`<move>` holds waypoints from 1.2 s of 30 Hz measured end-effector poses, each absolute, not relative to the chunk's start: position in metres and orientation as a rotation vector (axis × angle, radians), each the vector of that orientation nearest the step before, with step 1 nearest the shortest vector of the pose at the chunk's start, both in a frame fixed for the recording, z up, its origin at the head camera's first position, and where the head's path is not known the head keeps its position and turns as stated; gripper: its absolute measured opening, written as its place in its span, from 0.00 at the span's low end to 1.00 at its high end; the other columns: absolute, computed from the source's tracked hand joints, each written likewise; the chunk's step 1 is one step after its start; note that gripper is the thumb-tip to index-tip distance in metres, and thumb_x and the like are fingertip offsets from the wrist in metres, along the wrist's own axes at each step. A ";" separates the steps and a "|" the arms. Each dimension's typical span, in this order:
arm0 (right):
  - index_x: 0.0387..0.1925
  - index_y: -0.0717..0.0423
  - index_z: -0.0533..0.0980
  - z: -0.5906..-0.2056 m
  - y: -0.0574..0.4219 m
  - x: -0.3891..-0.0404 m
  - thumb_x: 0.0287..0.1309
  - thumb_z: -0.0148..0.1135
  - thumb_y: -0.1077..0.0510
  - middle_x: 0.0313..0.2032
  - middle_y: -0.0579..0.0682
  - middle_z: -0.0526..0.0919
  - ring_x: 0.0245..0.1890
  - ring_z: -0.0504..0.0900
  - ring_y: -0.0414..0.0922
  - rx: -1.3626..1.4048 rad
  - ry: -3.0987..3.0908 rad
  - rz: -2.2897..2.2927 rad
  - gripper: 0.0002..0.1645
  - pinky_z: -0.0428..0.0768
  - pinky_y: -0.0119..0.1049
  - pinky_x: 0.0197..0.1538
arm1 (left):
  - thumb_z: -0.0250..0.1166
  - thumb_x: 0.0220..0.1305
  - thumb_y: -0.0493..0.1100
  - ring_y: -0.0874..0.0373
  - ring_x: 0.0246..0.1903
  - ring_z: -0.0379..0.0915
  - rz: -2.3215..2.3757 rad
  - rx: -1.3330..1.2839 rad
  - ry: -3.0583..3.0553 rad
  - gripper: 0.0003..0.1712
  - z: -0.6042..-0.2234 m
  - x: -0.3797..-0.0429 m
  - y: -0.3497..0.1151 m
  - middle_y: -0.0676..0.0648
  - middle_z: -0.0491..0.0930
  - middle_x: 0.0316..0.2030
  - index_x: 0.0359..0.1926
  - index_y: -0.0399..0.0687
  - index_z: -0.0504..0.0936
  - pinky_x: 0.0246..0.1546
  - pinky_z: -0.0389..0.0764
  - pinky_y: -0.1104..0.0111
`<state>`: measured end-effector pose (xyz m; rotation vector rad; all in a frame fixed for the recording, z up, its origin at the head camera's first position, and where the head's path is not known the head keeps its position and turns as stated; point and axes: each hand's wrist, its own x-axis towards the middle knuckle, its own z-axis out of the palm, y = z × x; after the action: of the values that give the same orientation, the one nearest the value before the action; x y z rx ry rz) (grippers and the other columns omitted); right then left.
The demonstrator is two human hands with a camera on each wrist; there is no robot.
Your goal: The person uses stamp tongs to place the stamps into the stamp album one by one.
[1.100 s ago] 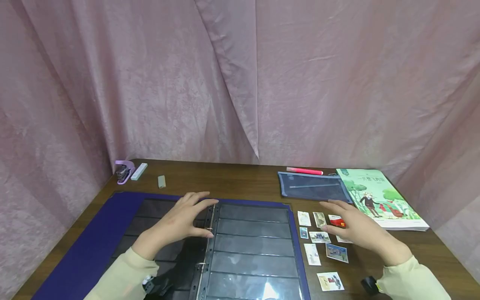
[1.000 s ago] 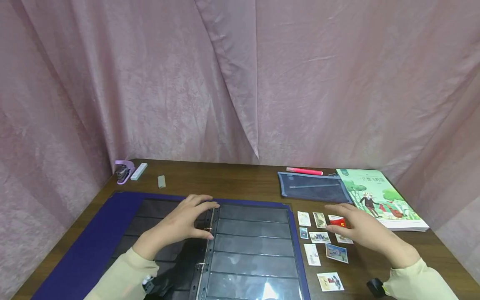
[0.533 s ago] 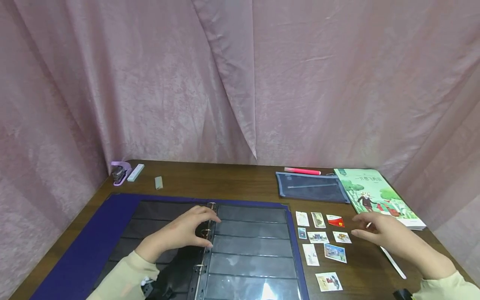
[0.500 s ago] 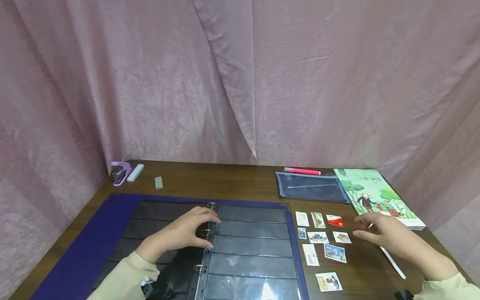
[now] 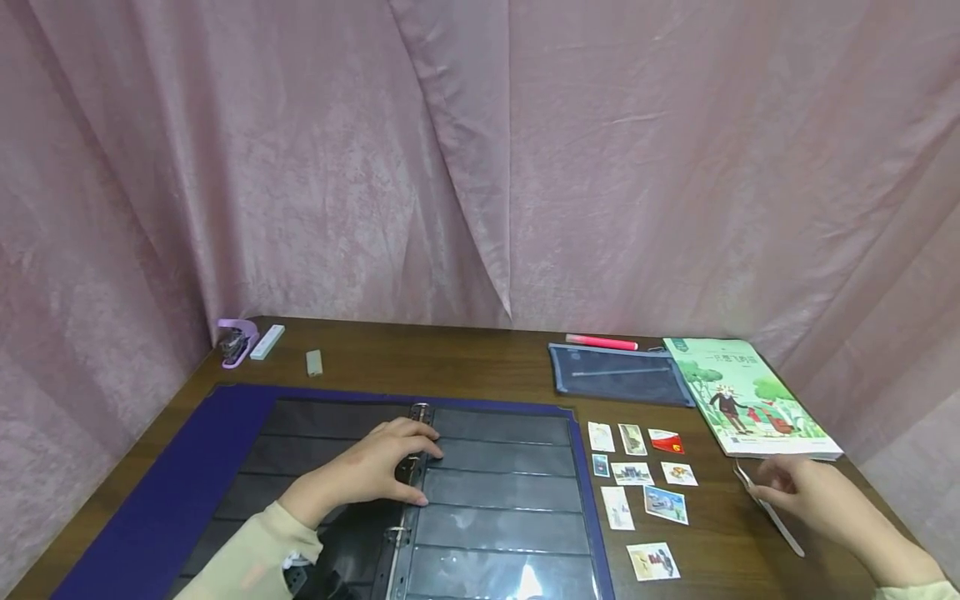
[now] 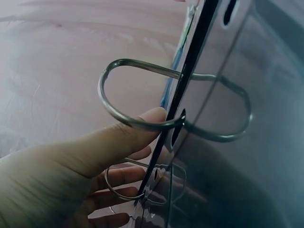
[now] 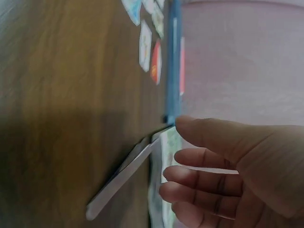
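A blue ring-bound stamp album (image 5: 150,500) lies spread with dark pocket pages. My left hand (image 5: 367,467) is over its spine, thumb and fingers spread apart; in the left wrist view the thumb (image 6: 137,128) is right at a metal ring (image 6: 107,92). Beside the book, my right hand (image 5: 813,496) hovers at a pair of silver tweezers (image 5: 772,514) lying on the table. Its fingers (image 7: 204,183) are loosely bent, with nothing between them and the thumb, and the tweezers (image 7: 118,183) lie apart from them. Several stamps, among them a red one (image 5: 666,442), are laid out right of the album.
A green picture-covered book (image 5: 750,400) lies at the back right, next to a blue mesh pouch (image 5: 622,379) and a red pen (image 5: 602,342). A purple stapler (image 5: 238,343), a white box (image 5: 267,342) and a small grey block (image 5: 313,362) stand back left. Pink curtain hangs behind.
My right hand has moved right and toward me, from above the stamps to the tweezers, uncovering the stamps. My left hand has shifted slightly down along the album's spine.
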<state>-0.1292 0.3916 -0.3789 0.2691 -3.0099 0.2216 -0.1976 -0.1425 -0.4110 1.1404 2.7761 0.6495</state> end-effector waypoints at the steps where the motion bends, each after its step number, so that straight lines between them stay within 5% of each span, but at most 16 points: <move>1: 0.26 0.49 0.74 -0.380 0.394 -0.128 0.45 0.65 0.52 0.16 0.37 0.67 0.17 0.59 0.28 0.235 -3.035 0.216 0.08 0.60 0.27 0.22 | 0.69 0.41 0.59 0.52 0.57 0.62 0.650 1.139 2.777 0.30 -0.411 -0.198 -0.143 0.51 0.69 0.56 0.48 0.58 0.76 0.56 0.62 0.52; 36: 0.22 0.48 0.72 -0.402 0.409 -0.130 0.42 0.67 0.57 0.16 0.35 0.64 0.17 0.57 0.27 0.250 -3.012 0.210 0.09 0.59 0.27 0.23 | 0.70 0.41 0.59 0.54 0.56 0.62 0.656 1.193 2.803 0.30 -0.413 -0.199 -0.144 0.52 0.70 0.55 0.47 0.59 0.76 0.54 0.62 0.53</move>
<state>-0.1301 0.4091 -0.4020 0.2500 -3.0124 0.2102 -0.1987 -0.1437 -0.4129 1.1928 2.8034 0.6560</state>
